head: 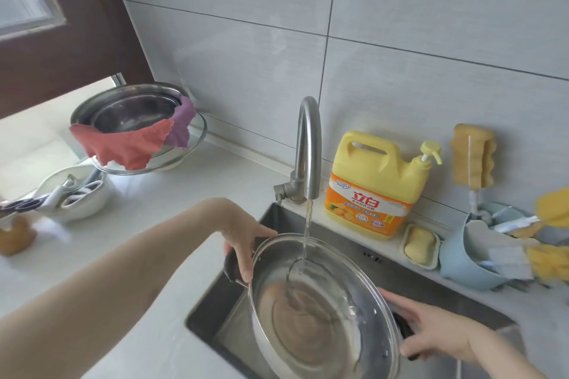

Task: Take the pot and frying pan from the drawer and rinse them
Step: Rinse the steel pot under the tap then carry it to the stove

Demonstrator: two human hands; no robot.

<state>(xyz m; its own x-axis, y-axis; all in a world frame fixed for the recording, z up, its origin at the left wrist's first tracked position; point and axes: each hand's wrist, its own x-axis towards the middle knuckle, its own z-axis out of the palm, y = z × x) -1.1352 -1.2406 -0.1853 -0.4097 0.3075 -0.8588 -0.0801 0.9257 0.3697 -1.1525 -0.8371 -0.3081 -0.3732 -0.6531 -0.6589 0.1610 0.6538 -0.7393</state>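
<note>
A stainless steel pot (320,311) is held tilted over the sink (431,283), its mouth turned toward me. Water runs from the steel faucet (308,144) in a stream into the pot, and some water lies in its bottom. My left hand (246,240) grips the dark handle on the pot's left side. My right hand (431,329) grips the dark handle on its right side. No frying pan shows in this view.
A yellow dish soap jug (375,184) and a soap bar in a dish (420,244) stand behind the sink. A blue caddy (468,268) with brushes and sponges is at the right. Left on the counter are stacked steel basins (135,114) with cloths and white bowls (77,194).
</note>
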